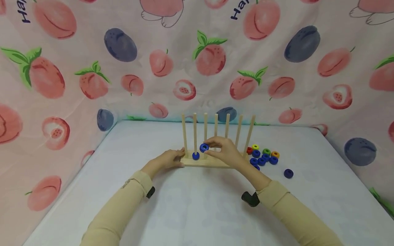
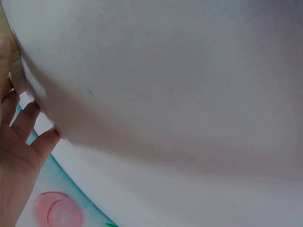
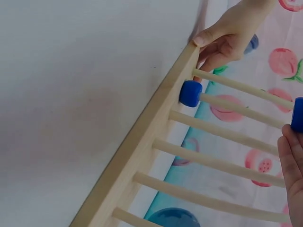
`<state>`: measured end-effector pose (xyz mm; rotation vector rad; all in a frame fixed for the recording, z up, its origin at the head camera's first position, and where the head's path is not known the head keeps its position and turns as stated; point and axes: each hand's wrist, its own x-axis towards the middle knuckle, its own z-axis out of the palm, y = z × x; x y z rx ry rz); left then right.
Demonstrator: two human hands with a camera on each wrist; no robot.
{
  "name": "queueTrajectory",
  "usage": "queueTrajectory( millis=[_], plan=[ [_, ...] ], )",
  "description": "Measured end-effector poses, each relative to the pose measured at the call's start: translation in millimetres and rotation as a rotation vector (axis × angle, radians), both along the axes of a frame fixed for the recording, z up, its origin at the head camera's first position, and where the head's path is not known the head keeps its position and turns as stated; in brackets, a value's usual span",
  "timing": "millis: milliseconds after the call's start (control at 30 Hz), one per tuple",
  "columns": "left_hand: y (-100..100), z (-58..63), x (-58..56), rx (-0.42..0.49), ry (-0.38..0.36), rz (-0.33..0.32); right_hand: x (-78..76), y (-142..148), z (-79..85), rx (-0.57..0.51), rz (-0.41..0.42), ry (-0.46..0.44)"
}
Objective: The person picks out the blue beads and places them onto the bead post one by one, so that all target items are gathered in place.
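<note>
A wooden peg rack (image 1: 212, 164) with several upright pegs stands on the table. My left hand (image 1: 168, 159) grips its left end, thumb at the front and fingers behind, as the right wrist view also shows. One blue bead (image 1: 195, 156) sits at the bottom of the second peg from the left. Between thumb and fingertips, my right hand (image 1: 226, 150) pinches another blue bead (image 1: 201, 149), its hole facing the head camera, near the third peg. In the right wrist view this held bead (image 3: 298, 116) is cut off by the frame edge.
To the right of the rack lie several loose beads: blue, a yellow bead (image 1: 255, 147), a green bead (image 1: 266, 151), an orange bead (image 1: 275, 154) and a red one (image 1: 249, 150). One dark blue bead (image 1: 288, 173) lies apart. A fruit-print cloth (image 1: 184, 68) hangs behind the white table.
</note>
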<state>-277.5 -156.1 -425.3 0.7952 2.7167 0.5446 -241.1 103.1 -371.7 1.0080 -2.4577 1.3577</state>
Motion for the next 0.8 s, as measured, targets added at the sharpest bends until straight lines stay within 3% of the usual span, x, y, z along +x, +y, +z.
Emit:
queueTrajectory(
  millis=[800],
  plan=[
    [-3.2,-2.9,-3.2,0.007,-0.004,-0.008,-4.4,-19.4,36.9,-0.061,-0.020,0.149]
  ],
)
